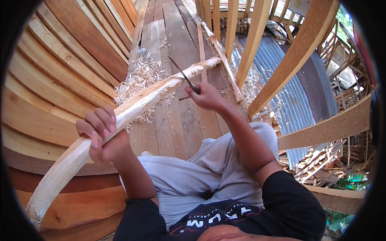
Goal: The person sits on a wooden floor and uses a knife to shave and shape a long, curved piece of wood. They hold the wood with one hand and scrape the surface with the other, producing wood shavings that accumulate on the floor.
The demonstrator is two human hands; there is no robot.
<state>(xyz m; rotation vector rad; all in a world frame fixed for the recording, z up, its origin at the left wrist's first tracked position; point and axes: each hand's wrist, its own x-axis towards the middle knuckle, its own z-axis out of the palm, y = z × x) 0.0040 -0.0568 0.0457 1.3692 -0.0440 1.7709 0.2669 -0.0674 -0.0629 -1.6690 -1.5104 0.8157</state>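
Observation:
A long, pale, peeled wooden pole (132, 105) slants from the lower left up to the middle of the view. My left hand (105, 134) is closed round its near part, fingers over the top and thumb alongside. In my right hand (206, 96) is a knife (181, 70) with a dark, narrow blade, its handle mostly hidden in my fist. The blade points up and to the left and crosses the pole near its far end. Patches of rougher, browner surface show toward that end.
Curled wood shavings (141, 82) lie heaped on the plank floor (177, 128) beyond the pole. A wall of planks (48, 84) rises on the left. Upright wooden posts (252, 40) stand on the right, with corrugated metal sheets (287, 84) past them. A thin stick (225, 64) lies along the floor's right edge.

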